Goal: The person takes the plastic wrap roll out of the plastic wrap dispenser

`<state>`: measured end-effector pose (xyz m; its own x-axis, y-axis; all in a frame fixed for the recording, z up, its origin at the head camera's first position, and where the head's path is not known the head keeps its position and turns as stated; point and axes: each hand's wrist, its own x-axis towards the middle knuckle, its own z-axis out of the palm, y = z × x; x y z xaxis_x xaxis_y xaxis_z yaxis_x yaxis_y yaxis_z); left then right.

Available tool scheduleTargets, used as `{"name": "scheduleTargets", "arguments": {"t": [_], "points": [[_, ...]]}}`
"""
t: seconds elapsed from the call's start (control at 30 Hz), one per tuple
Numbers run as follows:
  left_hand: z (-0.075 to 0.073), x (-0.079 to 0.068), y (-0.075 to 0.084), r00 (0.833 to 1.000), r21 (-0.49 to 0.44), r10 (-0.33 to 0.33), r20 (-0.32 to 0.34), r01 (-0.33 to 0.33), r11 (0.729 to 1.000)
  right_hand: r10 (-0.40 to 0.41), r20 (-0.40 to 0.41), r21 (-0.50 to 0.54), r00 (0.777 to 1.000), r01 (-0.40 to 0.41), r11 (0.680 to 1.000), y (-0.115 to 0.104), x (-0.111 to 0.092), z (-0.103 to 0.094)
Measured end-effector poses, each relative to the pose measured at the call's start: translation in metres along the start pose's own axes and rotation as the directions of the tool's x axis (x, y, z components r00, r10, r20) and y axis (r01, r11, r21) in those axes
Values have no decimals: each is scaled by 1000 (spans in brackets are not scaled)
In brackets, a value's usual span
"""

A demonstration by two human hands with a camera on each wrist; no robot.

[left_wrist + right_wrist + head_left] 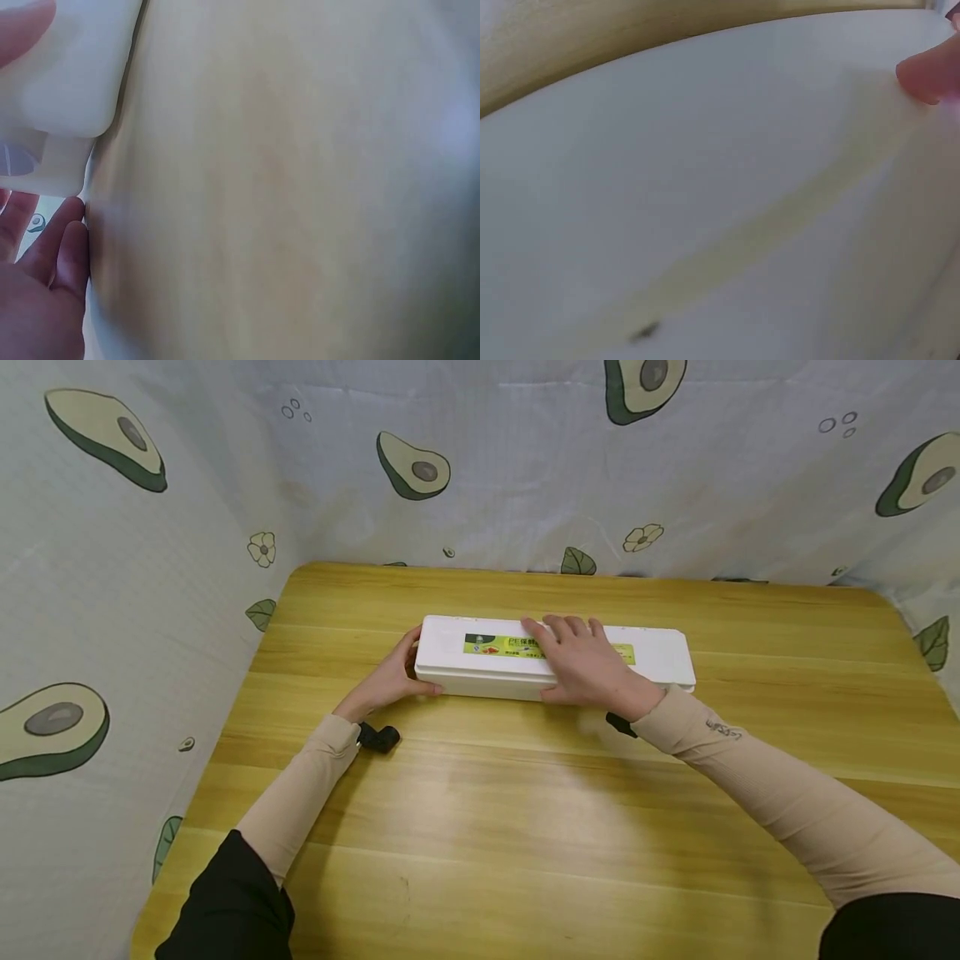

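Note:
A long white cling film box with a green and yellow label lies crosswise on the table, lid down. My left hand grips its left end, thumb at the front and fingers round the back corner. In the left wrist view the box's rounded end shows between the thumb and the fingers. Spread across the lid, my right hand holds the box from above, thumb at the front side and fingertips at the far edge. It covers part of the label. The right wrist view shows the white surface with one fingertip against it.
The wooden table reaches to an avocado-print curtain at the back and left. A black wrist-camera mount sits beside the left wrist, and another beneath the right.

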<state>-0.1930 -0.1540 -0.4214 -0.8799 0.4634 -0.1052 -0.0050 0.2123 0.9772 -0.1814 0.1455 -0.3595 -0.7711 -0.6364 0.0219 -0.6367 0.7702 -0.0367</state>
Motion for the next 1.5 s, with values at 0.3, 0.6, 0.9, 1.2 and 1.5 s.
{"name": "scheduleTargets", "arguments": {"t": [0.3, 0.6, 0.9, 1.2, 1.5], "points": [[5, -7, 19, 999, 27, -20, -32, 21, 999, 9, 40, -26, 999, -8, 1000, -2, 2, -2], [6, -6, 18, 999, 21, -21, -46, 22, 1000, 14, 90, 12, 996, -15, 1000, -2, 4, -8], [5, -8, 19, 999, 23, -19, -44, 20, 1000, 11, 133, 70, 991, -21, 997, 2, 8, -20], [5, -10, 22, 998, 43, -56, -27, 57, 997, 10, 124, 136, 992, -27, 990, 12, 7, -17], [6, -10, 23, 998, 60, -58, -30, 59, 996, 8, 101, 180, 995, -26, 983, 19, 5, -12]]}}
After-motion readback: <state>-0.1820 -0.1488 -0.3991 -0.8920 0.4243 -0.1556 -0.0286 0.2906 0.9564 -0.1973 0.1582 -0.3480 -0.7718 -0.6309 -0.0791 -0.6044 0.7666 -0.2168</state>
